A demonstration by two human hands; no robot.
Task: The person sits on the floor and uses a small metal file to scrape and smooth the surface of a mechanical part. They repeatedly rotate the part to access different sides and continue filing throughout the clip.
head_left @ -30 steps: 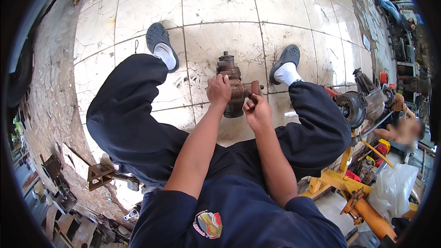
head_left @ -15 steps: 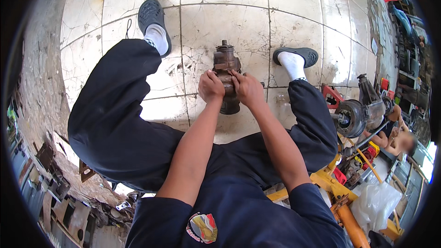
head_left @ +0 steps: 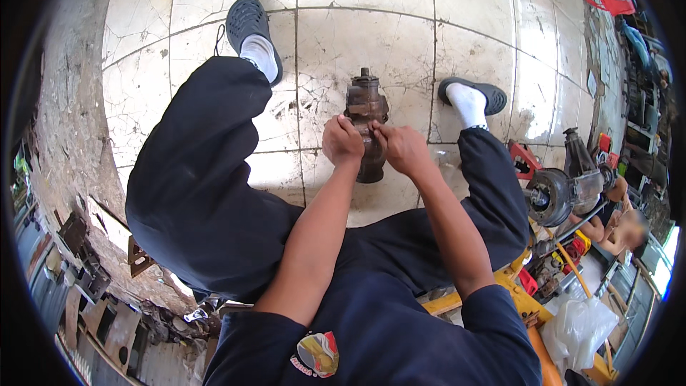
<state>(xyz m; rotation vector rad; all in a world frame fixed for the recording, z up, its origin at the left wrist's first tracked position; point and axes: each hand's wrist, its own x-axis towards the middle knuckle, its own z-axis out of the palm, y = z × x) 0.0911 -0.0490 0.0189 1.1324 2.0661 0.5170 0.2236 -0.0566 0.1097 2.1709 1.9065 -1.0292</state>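
A brown, greasy metal gearbox-like part (head_left: 367, 104) stands or lies on the tiled floor between my feet, with a short shaft at its far end. My left hand (head_left: 343, 140) is closed against its left side, the fingers curled at its middle. From the right, my right hand (head_left: 401, 149) reaches in with bent fingers, the index and thumb tips pressed on the part's middle. Anything small under those fingertips is hidden.
Cracked white floor tiles (head_left: 364, 36) surround the part. My shoes (head_left: 248, 21) rest on either side. At right are a drum-ended axle assembly (head_left: 554, 196), a red stand (head_left: 524, 161), a yellow metal frame (head_left: 518, 293), a plastic bag (head_left: 580, 325) and another person (head_left: 618, 225).
The whole view has shifted a little, so the part and my feet sit further right in it. Both hands stay at the part; my right fingers have moved slightly.
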